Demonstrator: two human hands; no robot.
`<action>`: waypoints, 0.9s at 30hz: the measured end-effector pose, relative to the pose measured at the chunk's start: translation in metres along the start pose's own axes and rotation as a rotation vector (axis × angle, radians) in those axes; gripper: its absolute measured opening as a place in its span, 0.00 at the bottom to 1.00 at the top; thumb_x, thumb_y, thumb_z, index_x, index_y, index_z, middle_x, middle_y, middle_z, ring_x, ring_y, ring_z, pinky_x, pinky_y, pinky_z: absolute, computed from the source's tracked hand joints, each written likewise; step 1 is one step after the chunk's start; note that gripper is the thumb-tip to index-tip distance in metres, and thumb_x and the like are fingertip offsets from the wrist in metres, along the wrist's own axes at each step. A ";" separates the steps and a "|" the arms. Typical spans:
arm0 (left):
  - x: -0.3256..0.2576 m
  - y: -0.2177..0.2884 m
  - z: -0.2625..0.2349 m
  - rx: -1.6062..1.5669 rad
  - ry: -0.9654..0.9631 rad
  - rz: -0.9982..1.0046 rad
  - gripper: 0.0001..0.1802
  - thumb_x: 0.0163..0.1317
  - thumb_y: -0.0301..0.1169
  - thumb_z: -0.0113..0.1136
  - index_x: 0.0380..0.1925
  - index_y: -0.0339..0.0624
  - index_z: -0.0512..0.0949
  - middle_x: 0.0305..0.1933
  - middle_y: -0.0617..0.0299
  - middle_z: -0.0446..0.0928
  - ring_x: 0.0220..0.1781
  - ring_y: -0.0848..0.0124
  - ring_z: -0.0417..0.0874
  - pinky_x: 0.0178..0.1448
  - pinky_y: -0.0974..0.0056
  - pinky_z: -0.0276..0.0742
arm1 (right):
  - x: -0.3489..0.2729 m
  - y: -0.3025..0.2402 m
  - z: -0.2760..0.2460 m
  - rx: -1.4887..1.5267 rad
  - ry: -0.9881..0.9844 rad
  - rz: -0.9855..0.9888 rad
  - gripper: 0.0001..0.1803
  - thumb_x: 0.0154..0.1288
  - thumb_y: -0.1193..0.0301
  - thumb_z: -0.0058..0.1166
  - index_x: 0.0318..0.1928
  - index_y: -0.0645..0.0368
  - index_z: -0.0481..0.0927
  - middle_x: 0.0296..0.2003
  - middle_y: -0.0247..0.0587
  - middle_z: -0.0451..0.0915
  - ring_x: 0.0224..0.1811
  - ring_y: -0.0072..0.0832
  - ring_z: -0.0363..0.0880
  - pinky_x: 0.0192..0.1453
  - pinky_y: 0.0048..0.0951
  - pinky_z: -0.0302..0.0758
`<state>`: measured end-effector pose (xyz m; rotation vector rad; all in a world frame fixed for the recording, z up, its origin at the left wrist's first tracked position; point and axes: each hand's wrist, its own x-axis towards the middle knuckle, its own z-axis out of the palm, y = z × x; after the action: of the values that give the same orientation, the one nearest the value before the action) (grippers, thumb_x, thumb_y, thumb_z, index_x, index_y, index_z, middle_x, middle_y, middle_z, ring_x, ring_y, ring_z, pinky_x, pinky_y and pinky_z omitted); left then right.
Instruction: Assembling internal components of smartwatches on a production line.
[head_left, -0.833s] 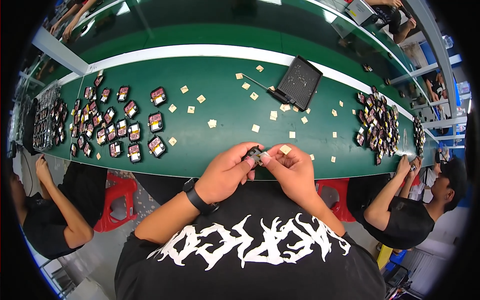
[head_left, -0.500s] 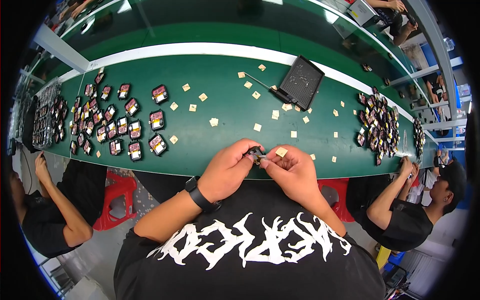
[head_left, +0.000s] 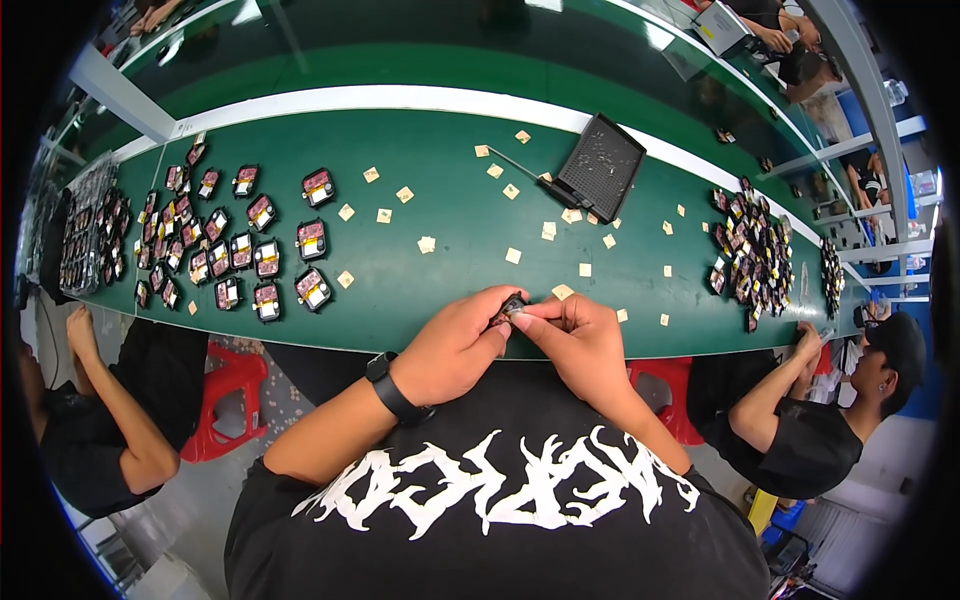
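In front of my chest, at the table's near edge, my left hand (head_left: 458,338) grips a small black electronic housing (head_left: 514,303), mostly covered by the fingers. My right hand (head_left: 580,338) is closed too, its thumb and index finger pinching at the housing's right side. Whatever tiny part lies between those fingertips is hidden. A cream square sticker (head_left: 562,292) shows at the right index finger; whether it clings to the finger or lies just behind it, I cannot tell. Similar square stickers (head_left: 513,256) are scattered over the green table (head_left: 450,200).
On the left lie several black housings with red circuit boards (head_left: 311,240), beside clear trays (head_left: 82,240) at the far left. A black tray (head_left: 602,165) with a thin metal tool stands at the back. More housings (head_left: 750,255) are heaped right. Co-workers sit on both sides.
My right fingers have moved closer onto the housing, and the housing has tilted in my left hand. The pale piece seen between the fingertips before is now covered.
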<state>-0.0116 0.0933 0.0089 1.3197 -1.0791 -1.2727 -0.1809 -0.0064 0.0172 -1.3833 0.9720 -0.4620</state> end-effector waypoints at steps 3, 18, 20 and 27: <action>0.001 -0.002 -0.004 -0.027 -0.066 -0.019 0.20 0.74 0.25 0.48 0.64 0.34 0.72 0.41 0.63 0.77 0.36 0.75 0.77 0.45 0.67 0.76 | 0.007 0.003 -0.003 -0.035 0.033 -0.068 0.12 0.60 0.76 0.75 0.33 0.65 0.81 0.26 0.26 0.72 0.27 0.10 0.65 0.29 0.19 0.63; 0.000 -0.008 -0.001 -0.497 0.009 -0.189 0.22 0.75 0.25 0.53 0.68 0.36 0.70 0.43 0.58 0.83 0.32 0.81 0.71 0.35 0.75 0.66 | 0.006 -0.014 -0.030 0.204 -0.080 0.139 0.07 0.69 0.73 0.67 0.41 0.61 0.81 0.33 0.26 0.79 0.34 0.14 0.75 0.38 0.16 0.70; -0.001 -0.009 -0.002 -0.501 0.030 -0.181 0.22 0.75 0.25 0.53 0.67 0.35 0.70 0.44 0.56 0.83 0.31 0.81 0.70 0.34 0.75 0.66 | 0.002 -0.013 -0.051 0.154 0.024 0.097 0.07 0.71 0.71 0.66 0.41 0.59 0.82 0.34 0.25 0.80 0.35 0.12 0.74 0.39 0.15 0.69; 0.000 -0.007 -0.005 -0.546 0.023 -0.207 0.22 0.76 0.24 0.52 0.68 0.32 0.69 0.43 0.53 0.83 0.30 0.80 0.69 0.33 0.74 0.66 | -0.006 0.006 -0.118 -0.017 0.335 0.041 0.08 0.71 0.69 0.66 0.40 0.59 0.82 0.30 0.23 0.79 0.29 0.09 0.69 0.30 0.15 0.62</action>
<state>-0.0064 0.0943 0.0018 1.0358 -0.5247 -1.5623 -0.2795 -0.0723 0.0248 -1.3228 1.2749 -0.6701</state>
